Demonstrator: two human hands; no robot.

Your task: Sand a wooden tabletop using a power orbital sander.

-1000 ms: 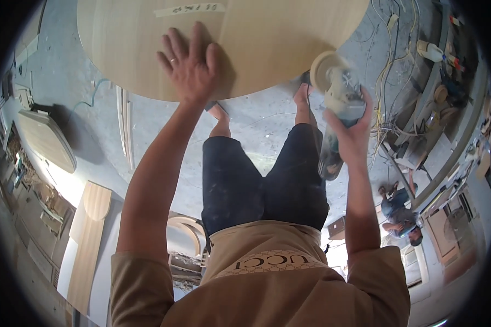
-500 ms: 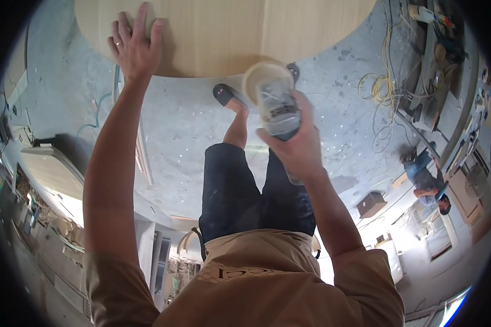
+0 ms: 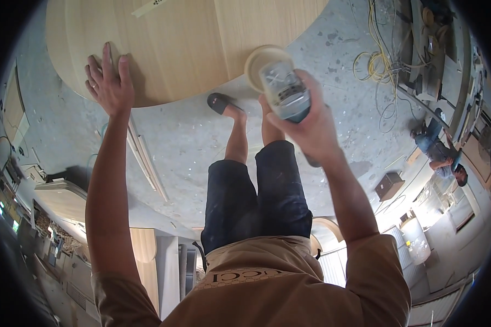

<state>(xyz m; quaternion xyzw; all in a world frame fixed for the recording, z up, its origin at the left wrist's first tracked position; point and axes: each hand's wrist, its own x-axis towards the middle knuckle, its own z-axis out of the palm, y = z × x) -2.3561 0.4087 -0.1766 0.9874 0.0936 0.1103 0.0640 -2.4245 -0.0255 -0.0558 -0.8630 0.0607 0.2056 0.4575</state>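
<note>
The left hand [image 3: 108,82] was laid flat, fingers spread, on the rounded wooden panel [image 3: 185,38] near its edge, while the right hand [image 3: 305,122] was clamped around a power sander [image 3: 281,87] — its round pad [image 3: 262,57] held at the panel's rim, just right of the other hand. How much of the surface had been sanded could not be told — the wood looked evenly pale.

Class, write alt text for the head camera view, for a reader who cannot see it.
A person's left hand presses flat on a large round pale wooden panel, while the right hand holds a round-pad sander at the panel's edge. Below are dark shorts, a sandal and a grey concrete floor with yellow cables.
</note>
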